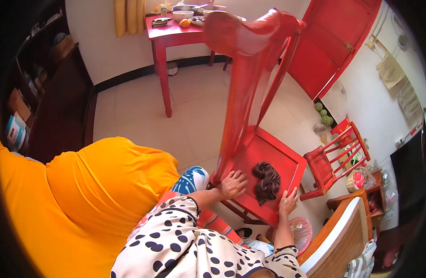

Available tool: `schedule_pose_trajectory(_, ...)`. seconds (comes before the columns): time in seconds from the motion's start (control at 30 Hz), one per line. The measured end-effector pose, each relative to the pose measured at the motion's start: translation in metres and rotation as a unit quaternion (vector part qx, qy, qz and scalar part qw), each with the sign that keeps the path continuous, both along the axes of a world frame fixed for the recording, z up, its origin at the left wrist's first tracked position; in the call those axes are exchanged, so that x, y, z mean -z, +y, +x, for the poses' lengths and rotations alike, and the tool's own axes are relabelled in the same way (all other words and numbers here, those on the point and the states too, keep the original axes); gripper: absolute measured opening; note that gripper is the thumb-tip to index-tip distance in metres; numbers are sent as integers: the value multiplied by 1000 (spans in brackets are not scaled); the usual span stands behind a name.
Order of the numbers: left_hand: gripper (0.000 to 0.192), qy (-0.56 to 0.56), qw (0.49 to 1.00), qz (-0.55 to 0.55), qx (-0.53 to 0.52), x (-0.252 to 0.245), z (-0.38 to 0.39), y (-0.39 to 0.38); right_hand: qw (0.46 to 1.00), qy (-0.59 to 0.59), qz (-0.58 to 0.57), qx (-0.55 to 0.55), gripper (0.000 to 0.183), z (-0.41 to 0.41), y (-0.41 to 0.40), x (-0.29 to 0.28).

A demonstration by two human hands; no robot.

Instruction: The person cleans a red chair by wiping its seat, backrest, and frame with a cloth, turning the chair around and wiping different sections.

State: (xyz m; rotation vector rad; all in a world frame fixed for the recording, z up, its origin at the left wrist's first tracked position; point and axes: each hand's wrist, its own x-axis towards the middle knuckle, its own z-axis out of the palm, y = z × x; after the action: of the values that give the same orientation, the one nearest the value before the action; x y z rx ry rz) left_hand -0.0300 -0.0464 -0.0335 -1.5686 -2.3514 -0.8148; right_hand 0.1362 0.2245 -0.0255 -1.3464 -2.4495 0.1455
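Observation:
A red wooden chair (pixel 244 146) with a tall back stands before me. My left hand (pixel 233 185) rests on the left edge of its seat, beside the foot of the backrest, with the fingers spread. At the seat's right front edge, my right hand (pixel 288 201) grips the rim, thumb and fingers around it. A crumpled dark brown cloth (pixel 266 182) lies on the seat between my hands, touching neither.
Left of me is a seat under an orange cover (pixel 105 173). A red table (pixel 174 36) with bowls and dishes stands ahead. To the right are a small red chair (pixel 320 166), a pink basket (pixel 300 232) and several watermelons (pixel 326 120) by the wall.

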Motion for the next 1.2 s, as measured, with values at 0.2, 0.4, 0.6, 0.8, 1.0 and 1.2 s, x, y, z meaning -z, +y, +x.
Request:
schedule_pose_trajectory(0.2, 41, 12, 1000, 7, -11, -4, -2, -1, 977, 93, 105, -163, 59, -5, 3, 5)
schedule_pose_trajectory(0.4, 38, 25, 1000, 13, -6, -5, -2, -2, 975, 14, 13, -221, 68, -114, -88, -14)
schedule_pose_trajectory(0.6, 41, 1, 1000, -10, 28, -4, 0, 0, 961, -12, 34, -276, 63, -135, -42, -11)
schedule_pose_trajectory(0.8, 40, -20, 1000, -15, 16, -8, -2, 11, 984, 29, 43, -171, 55, -97, 51, -8)
schedule_pose_trajectory(1.0, 39, 28, 999, -20, 15, -13, -5, 1, 973, 54, 46, -218, 57, -62, -59, -8)
schedule_pose_trajectory(1.2, 46, 32, 999, -25, 24, -18, -1, 12, 971, 70, 7, -227, 61, -36, -91, -20)
